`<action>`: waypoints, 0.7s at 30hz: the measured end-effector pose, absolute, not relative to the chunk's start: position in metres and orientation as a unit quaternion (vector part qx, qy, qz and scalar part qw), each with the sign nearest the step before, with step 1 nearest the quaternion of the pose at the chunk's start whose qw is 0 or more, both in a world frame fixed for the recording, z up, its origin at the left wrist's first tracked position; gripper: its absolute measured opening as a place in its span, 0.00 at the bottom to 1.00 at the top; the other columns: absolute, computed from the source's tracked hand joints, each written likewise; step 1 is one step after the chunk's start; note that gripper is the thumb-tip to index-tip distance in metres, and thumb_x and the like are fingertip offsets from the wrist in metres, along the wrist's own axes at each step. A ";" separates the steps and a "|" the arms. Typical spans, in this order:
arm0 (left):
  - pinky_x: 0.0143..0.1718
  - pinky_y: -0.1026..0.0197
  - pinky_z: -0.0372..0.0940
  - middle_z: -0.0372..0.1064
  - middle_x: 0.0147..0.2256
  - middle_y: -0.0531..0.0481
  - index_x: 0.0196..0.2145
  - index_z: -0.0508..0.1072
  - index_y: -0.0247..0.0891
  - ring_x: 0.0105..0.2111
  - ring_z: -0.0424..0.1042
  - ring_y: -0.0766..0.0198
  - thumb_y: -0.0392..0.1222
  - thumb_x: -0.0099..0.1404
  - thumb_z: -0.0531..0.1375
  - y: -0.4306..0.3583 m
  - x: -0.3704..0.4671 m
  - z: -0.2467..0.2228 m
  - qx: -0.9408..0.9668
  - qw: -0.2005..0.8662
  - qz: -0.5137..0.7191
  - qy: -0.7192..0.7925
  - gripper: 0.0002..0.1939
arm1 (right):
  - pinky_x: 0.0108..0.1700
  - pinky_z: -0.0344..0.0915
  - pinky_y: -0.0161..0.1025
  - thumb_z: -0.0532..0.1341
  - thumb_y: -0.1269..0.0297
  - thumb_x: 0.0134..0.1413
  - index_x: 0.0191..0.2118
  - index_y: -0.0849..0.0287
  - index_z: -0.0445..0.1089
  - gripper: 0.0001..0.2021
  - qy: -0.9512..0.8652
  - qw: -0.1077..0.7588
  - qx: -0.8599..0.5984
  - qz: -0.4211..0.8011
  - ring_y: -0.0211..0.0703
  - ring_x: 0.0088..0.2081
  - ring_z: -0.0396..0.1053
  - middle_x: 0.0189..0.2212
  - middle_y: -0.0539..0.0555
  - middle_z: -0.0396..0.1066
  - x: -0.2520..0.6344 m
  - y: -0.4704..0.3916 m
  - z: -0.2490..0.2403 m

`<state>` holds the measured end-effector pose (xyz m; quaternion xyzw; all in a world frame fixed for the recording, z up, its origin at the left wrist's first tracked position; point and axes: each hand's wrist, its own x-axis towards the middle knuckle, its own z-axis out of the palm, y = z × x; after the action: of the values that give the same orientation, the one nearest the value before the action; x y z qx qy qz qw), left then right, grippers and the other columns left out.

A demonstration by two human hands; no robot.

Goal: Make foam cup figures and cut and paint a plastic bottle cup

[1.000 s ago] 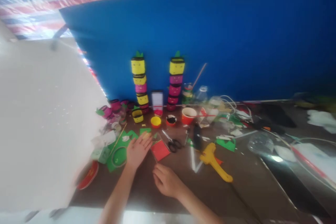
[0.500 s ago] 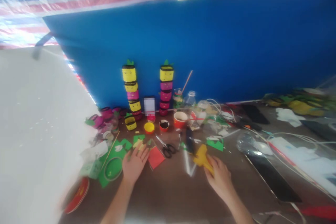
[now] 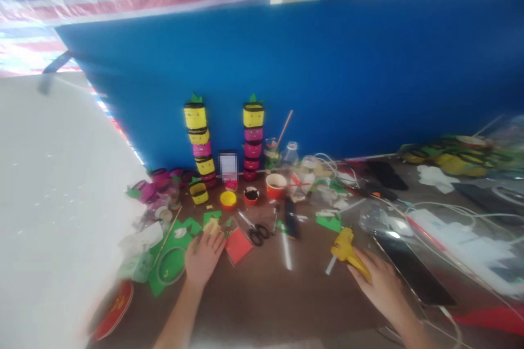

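Note:
My right hand is closed on the handle of a yellow hot glue gun, and a whitish glue stick shows at its near end. My left hand lies palm down on the left with fingers stretched, touching yellowish scraps. Just right of its fingers is a red sheet of paper, with black-handled scissors behind it. To its left, a roll of green tape rests on green felt. Another whitish stick lies between my hands.
Two stacks of yellow and magenta boxes with faces stand against the blue panel. Small cups, including a paper cup, stand before them. At right lie a tablet-like black device, white cables and a power strip.
My right hand has carried the glue gun to the right, away from the dark phone-like object and the whitish stick. My left hand stays near the scraps. The view has shifted slightly.

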<state>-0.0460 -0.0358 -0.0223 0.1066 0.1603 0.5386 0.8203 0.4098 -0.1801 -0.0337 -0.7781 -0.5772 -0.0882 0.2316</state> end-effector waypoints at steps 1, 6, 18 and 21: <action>0.62 0.49 0.44 0.60 0.57 0.43 0.59 0.58 0.41 0.58 0.58 0.54 0.47 0.63 0.48 -0.036 -0.046 -0.022 0.107 0.820 0.537 0.164 0.28 | 0.42 0.64 0.57 0.53 0.49 0.47 0.43 0.55 0.69 0.21 -0.567 0.240 -0.782 -0.098 0.62 0.44 0.68 0.43 0.62 0.70 0.407 -0.178 -0.026; 0.61 0.49 0.47 0.62 0.56 0.43 0.59 0.57 0.43 0.57 0.60 0.55 0.47 0.62 0.48 -0.034 -0.047 -0.023 0.104 0.824 0.531 0.169 0.28 | 0.47 0.62 0.53 0.52 0.55 0.50 0.39 0.56 0.67 0.15 -0.539 0.351 -0.765 -0.034 0.57 0.47 0.66 0.43 0.63 0.69 0.391 -0.156 0.027; 0.61 0.49 0.45 0.62 0.56 0.42 0.58 0.61 0.40 0.57 0.59 0.54 0.49 0.62 0.47 -0.034 -0.049 -0.025 0.106 0.823 0.537 0.152 0.27 | 0.34 0.60 0.43 0.53 0.61 0.52 0.40 0.66 0.72 0.17 -0.454 0.335 -0.826 -0.017 0.46 0.33 0.68 0.37 0.66 0.72 0.440 -0.124 0.116; 0.62 0.49 0.45 0.61 0.56 0.44 0.59 0.59 0.42 0.58 0.59 0.55 0.49 0.62 0.48 -0.034 -0.048 -0.023 0.105 0.830 0.527 0.148 0.28 | 0.29 0.59 0.41 0.55 0.62 0.51 0.36 0.70 0.74 0.16 -0.448 0.315 -0.837 -0.017 0.43 0.27 0.68 0.27 0.64 0.73 0.461 -0.118 0.117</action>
<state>-0.0480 -0.0338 -0.0228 0.1048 0.1481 0.5268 0.8304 0.4613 -0.1179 0.1170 -0.8368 -0.4476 -0.0166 0.3148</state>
